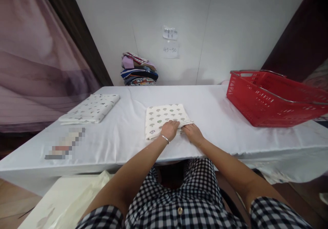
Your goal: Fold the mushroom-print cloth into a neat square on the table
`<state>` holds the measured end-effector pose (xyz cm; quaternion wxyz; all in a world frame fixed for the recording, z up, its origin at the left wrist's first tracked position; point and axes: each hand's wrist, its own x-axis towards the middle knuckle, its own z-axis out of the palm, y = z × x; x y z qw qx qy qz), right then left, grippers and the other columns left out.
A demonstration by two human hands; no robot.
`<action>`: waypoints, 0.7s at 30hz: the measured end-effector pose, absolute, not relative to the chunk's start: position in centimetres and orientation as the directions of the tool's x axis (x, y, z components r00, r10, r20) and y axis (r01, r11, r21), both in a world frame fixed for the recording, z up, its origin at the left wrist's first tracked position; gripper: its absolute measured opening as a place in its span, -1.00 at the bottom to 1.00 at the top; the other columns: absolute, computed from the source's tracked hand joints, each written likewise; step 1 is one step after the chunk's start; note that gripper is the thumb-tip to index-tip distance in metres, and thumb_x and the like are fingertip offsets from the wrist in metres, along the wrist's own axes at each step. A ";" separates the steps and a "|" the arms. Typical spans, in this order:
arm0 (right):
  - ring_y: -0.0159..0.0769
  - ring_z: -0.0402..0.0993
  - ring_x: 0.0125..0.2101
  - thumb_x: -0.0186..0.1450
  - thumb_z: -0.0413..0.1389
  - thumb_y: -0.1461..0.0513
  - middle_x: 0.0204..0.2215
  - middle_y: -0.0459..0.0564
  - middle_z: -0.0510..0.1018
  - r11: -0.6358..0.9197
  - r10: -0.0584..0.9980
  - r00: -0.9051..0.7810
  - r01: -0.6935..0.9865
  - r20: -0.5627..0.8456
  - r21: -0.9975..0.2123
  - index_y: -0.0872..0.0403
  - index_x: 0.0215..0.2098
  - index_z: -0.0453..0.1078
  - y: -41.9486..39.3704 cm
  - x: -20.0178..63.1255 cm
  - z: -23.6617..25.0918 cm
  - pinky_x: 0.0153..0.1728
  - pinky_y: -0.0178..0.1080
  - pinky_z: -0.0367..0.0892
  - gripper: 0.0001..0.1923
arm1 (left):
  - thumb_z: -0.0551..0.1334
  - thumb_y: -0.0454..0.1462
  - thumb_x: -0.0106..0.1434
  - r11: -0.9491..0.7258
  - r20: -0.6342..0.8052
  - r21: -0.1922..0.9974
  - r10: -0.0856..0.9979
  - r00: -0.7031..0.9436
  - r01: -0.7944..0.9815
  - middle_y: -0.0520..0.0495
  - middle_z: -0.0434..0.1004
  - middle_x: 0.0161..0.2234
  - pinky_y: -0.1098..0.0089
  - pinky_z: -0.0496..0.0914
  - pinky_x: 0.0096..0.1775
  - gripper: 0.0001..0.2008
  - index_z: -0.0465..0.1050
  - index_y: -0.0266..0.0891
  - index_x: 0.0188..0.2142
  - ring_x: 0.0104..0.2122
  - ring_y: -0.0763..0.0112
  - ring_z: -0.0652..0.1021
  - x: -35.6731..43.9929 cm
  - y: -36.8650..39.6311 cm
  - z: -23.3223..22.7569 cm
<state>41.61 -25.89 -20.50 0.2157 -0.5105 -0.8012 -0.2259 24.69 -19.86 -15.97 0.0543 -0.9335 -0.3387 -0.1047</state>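
Observation:
A folded cream cloth with a mushroom print (164,115) lies in the middle of the white table (220,119). My left hand (169,129), with a bracelet at the wrist, rests flat on the cloth's near edge. My right hand (192,133) presses on the cloth's near right corner, right beside the left hand. Neither hand lifts the cloth; both lie on top of it with fingers spread.
A second folded printed cloth (91,109) lies at the left of the table. A red plastic basket (274,97) stands at the right. A pile of folded coloured clothes (138,71) leans at the back wall under two paper notes (170,41).

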 end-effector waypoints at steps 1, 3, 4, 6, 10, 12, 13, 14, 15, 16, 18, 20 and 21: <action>-0.22 0.34 -0.18 0.34 -0.04 0.31 -0.23 0.06 0.51 0.372 0.719 -0.383 0.917 0.579 0.144 0.13 -0.15 0.42 -25.9 41.6 -20.5 -0.18 -0.20 0.20 -0.79 | -0.02 -0.39 0.28 -0.764 0.205 -0.043 0.623 0.754 0.643 -0.14 0.46 -0.22 0.32 0.31 -0.26 -0.75 0.37 -0.24 -0.14 -0.20 0.26 0.43 25.0 -19.6 -15.7; -0.23 0.36 -0.25 0.34 -0.04 0.30 -0.31 0.04 0.52 0.362 0.726 -0.375 0.921 0.577 0.144 0.13 -0.21 0.44 -26.0 41.7 -20.6 -0.24 -0.21 0.20 -0.79 | -0.01 -0.41 0.27 -0.736 0.187 -0.066 0.654 0.733 0.673 -0.13 0.46 -0.29 0.33 0.31 -0.31 -0.78 0.38 -0.25 -0.21 -0.25 0.26 0.45 25.4 -19.1 -15.1; -0.24 0.36 -0.29 0.34 -0.04 0.30 -0.35 0.04 0.52 0.359 0.730 -0.374 0.922 0.573 0.144 0.13 -0.25 0.44 -26.0 41.8 -20.6 -0.28 -0.21 0.20 -0.79 | -0.01 -0.41 0.27 -0.716 0.199 -0.075 0.671 0.714 0.694 -0.14 0.45 -0.29 0.34 0.30 -0.32 -0.78 0.37 -0.26 -0.21 -0.27 0.27 0.45 25.4 -18.9 -14.8; -0.26 0.36 -0.33 0.34 -0.04 0.30 -0.40 0.03 0.51 0.355 0.733 -0.371 0.924 0.570 0.145 0.12 -0.28 0.45 -26.2 41.8 -20.6 -0.33 -0.22 0.18 -0.78 | -0.01 -0.42 0.27 -0.704 0.224 -0.085 0.676 0.702 0.705 -0.15 0.45 -0.27 0.34 0.30 -0.33 -0.78 0.36 -0.28 -0.19 -0.27 0.28 0.45 25.5 -18.8 -14.7; -0.28 0.37 -0.29 0.35 -0.06 0.30 -0.34 0.04 0.53 0.341 0.726 -0.351 0.930 0.591 0.134 0.11 -0.25 0.45 -26.5 41.7 -20.4 -0.28 -0.23 0.18 -0.76 | -0.02 -0.39 0.30 -0.772 0.201 -0.079 0.607 0.769 0.630 -0.17 0.44 -0.28 0.33 0.31 -0.28 -0.80 0.36 -0.30 -0.22 -0.24 0.29 0.44 25.4 -19.7 -15.9; -0.27 0.38 -0.26 0.35 -0.07 0.32 -0.31 0.04 0.54 0.343 0.725 -0.346 0.931 0.595 0.123 0.11 -0.23 0.45 -26.6 41.6 -20.3 -0.23 -0.23 0.19 -0.76 | -0.02 -0.39 0.30 -0.781 0.200 -0.075 0.597 0.777 0.620 -0.16 0.44 -0.27 0.33 0.31 -0.26 -0.80 0.36 -0.29 -0.22 -0.21 0.29 0.43 25.4 -20.1 -16.6; -0.27 0.38 -0.26 0.34 -0.07 0.32 -0.31 0.04 0.54 0.345 0.727 -0.345 0.931 0.594 0.118 0.11 -0.23 0.45 -26.6 41.5 -20.2 -0.23 -0.23 0.19 -0.76 | -0.02 -0.39 0.30 -0.780 0.202 -0.075 0.598 0.775 0.621 -0.15 0.44 -0.26 0.34 0.32 -0.26 -0.80 0.36 -0.29 -0.22 -0.20 0.29 0.43 25.3 -20.3 -16.8; -0.26 0.38 -0.26 0.34 -0.06 0.32 -0.31 0.04 0.54 0.347 0.730 -0.343 0.931 0.592 0.111 0.10 -0.23 0.45 -26.7 41.5 -20.1 -0.22 -0.22 0.19 -0.77 | -0.02 -0.40 0.30 -0.781 0.204 -0.075 0.597 0.776 0.620 -0.14 0.44 -0.26 0.34 0.32 -0.25 -0.80 0.35 -0.28 -0.22 -0.20 0.30 0.43 25.3 -20.3 -16.9; -0.26 0.39 -0.25 0.34 -0.05 0.32 -0.31 0.04 0.54 0.347 0.733 -0.340 0.932 0.589 0.106 0.10 -0.23 0.45 -26.7 41.4 -20.1 -0.23 -0.22 0.20 -0.77 | -0.02 -0.40 0.30 -0.784 0.205 -0.074 0.593 0.779 0.616 -0.14 0.44 -0.25 0.34 0.32 -0.25 -0.80 0.35 -0.28 -0.22 -0.20 0.30 0.43 25.3 -20.3 -17.0; -0.26 0.39 -0.25 0.34 -0.05 0.32 -0.31 0.04 0.54 0.344 0.738 -0.335 0.933 0.586 0.100 0.11 -0.23 0.45 -26.8 41.4 -20.1 -0.23 -0.22 0.20 -0.78 | -0.02 -0.40 0.30 -0.789 0.208 -0.073 0.587 0.782 0.611 -0.13 0.45 -0.25 0.34 0.32 -0.25 -0.80 0.35 -0.28 -0.22 -0.20 0.30 0.43 25.3 -20.3 -16.9; -0.25 0.39 -0.24 0.33 -0.04 0.32 -0.29 0.05 0.54 0.337 0.747 -0.325 0.937 0.580 0.091 0.11 -0.20 0.44 -27.0 41.4 -20.1 -0.26 -0.23 0.21 -0.78 | -0.02 -0.41 0.29 -0.799 0.211 -0.067 0.573 0.792 0.597 -0.13 0.45 -0.25 0.33 0.33 -0.24 -0.80 0.35 -0.29 -0.22 -0.21 0.29 0.43 25.2 -20.1 -16.9; -0.26 0.40 -0.23 0.31 -0.04 0.34 -0.26 0.06 0.54 0.340 0.750 -0.320 0.937 0.579 0.077 0.11 -0.18 0.43 -27.5 41.5 -20.3 -0.28 -0.24 0.21 -0.78 | -0.01 -0.43 0.27 -0.810 0.208 -0.064 0.561 0.801 0.584 -0.13 0.45 -0.25 0.33 0.33 -0.23 -0.80 0.35 -0.29 -0.21 -0.21 0.29 0.43 25.1 -20.0 -16.8; -0.26 0.40 -0.23 0.30 -0.03 0.35 -0.25 0.06 0.54 0.346 0.748 -0.318 0.936 0.582 0.066 0.12 -0.19 0.44 -27.7 41.5 -20.3 -0.29 -0.24 0.22 -0.78 | 0.00 -0.45 0.26 -0.814 0.205 -0.065 0.555 0.806 0.577 -0.13 0.45 -0.24 0.33 0.34 -0.22 -0.80 0.35 -0.29 -0.20 -0.21 0.29 0.43 25.0 -19.9 -16.9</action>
